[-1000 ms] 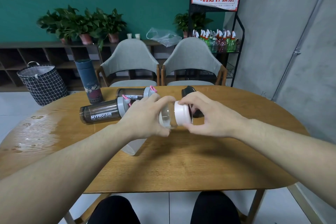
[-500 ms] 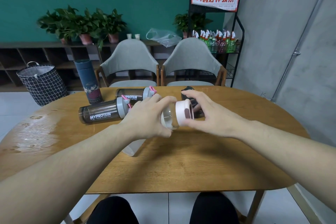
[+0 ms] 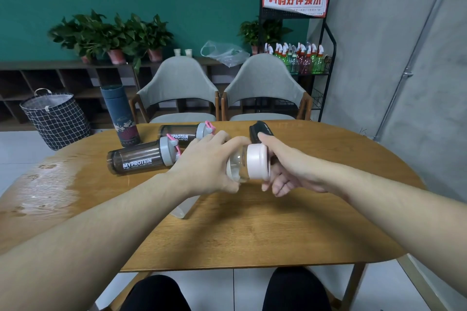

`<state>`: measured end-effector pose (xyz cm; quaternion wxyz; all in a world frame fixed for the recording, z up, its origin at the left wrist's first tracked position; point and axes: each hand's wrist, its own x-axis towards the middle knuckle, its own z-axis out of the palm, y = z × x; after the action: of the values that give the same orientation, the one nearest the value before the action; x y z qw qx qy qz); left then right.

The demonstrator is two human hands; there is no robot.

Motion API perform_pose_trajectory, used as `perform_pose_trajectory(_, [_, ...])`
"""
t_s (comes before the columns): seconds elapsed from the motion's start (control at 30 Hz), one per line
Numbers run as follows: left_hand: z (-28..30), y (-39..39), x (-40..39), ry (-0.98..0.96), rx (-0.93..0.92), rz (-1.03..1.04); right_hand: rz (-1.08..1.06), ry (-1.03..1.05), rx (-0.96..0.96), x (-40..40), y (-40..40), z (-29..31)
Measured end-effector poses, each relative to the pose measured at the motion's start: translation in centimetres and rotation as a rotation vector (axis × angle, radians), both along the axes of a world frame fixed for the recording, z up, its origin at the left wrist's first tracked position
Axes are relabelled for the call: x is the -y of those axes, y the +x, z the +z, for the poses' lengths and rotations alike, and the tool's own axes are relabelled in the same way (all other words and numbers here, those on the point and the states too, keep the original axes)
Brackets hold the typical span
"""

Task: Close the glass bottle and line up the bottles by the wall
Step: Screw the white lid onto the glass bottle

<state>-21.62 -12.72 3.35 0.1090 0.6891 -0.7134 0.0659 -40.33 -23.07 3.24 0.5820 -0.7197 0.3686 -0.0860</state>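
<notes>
I hold a clear glass bottle [image 3: 236, 168] sideways above the wooden table [image 3: 252, 230]. My left hand [image 3: 204, 164] wraps its body. A pale pink cap [image 3: 256, 165] sits on the bottle's mouth, and my right hand [image 3: 285, 169] cups it, thumb on top and fingers curled beneath. Two smoky MYPROTEIN shakers lie on their sides: one [image 3: 141, 160] at the left, one [image 3: 182, 132] behind it. A dark blue flask [image 3: 120, 115] stands upright at the far left. A black bottle [image 3: 260, 130] lies behind my right hand. A frosted bottle [image 3: 183, 209] is mostly hidden under my left forearm.
A grey concrete wall [image 3: 379, 58] runs along the right of the table. Two grey chairs [image 3: 179, 88] stand at the far edge. A wet patch [image 3: 43, 184] shines on the left of the tabletop. A rack of coloured bottles [image 3: 298, 58] stands behind.
My right hand has turned around the cap: its fingers opened off it half a second ago and now sit lower, under the cap. The bottle has shifted slightly to the right.
</notes>
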Motion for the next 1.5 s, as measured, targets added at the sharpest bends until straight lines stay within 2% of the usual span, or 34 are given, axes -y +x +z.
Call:
perform_pose_trajectory(0.07, [0.0,0.2,0.0,-0.006,-0.043,0.004,0.006,-0.229,-0.007,-0.1,-0.4,0.2])
perform_pose_trajectory(0.13, [-0.1,0.4,0.0,-0.010,-0.080,0.012,0.058,-0.651,0.030,0.2,-1.1,0.3])
perform_pose_trajectory(0.2, [0.0,0.5,0.2,-0.005,-0.090,0.025,0.226,-0.982,0.091,0.7,-1.9,0.1])
perform_pose_trajectory(0.3, [0.3,0.4,0.2,-0.007,-0.086,0.029,0.337,-1.120,0.106,1.2,-2.4,-0.1])
perform_pose_trajectory(0.4, [0.3,0.0,0.0,-0.021,-0.061,0.008,0.223,-1.004,0.110,0.7,-1.8,-0.2])
perform_pose_trajectory(0.47, [0.3,-0.2,0.0,-0.036,-0.050,0.002,0.126,-0.808,0.126,0.3,-1.2,-0.1])
perform_pose_trajectory(0.6, [0.3,-0.4,0.3,-0.034,0.004,-0.004,-0.026,-0.284,0.113,0.0,-0.3,0.2])
perform_pose_trajectory(0.67, [0.3,-0.4,0.4,-0.020,0.012,-0.004,-0.049,-0.193,0.069,-0.2,-0.2,0.3])
perform_pose_trajectory(0.73, [0.3,-0.2,0.3,-0.007,-0.013,-0.005,-0.047,-0.289,0.060,-0.1,-0.5,0.0])
perform_pose_trajectory(0.8, [0.3,0.0,0.3,0.003,-0.057,-0.005,0.031,-0.582,0.050,0.0,-1.3,-0.3])
perform_pose_trajectory(0.9, [0.4,0.1,0.4,0.011,-0.096,-0.002,0.258,-1.013,0.064,0.4,-2.5,-0.5])
perform_pose_trajectory(1.0, [0.4,0.2,0.3,0.007,-0.095,-0.001,0.325,-1.200,0.078,1.1,-2.5,-1.0])
perform_pose_trajectory(1.07, [0.1,0.2,0.2,0.004,-0.093,-0.004,0.288,-1.187,0.062,0.9,-2.3,-1.0])
perform_pose_trajectory(1.13, [0.0,0.0,0.2,-0.009,-0.089,-0.006,0.231,-1.088,0.053,0.5,-2.2,-0.9])
perform_pose_trajectory(1.4, [0.2,-0.6,0.3,-0.017,0.018,-0.011,-0.038,-0.345,0.129,-0.4,-0.3,-0.9])
perform_pose_trajectory(1.5, [0.2,-0.3,0.3,0.008,-0.027,-0.017,-0.023,-0.306,0.104,-0.3,-0.7,-0.7])
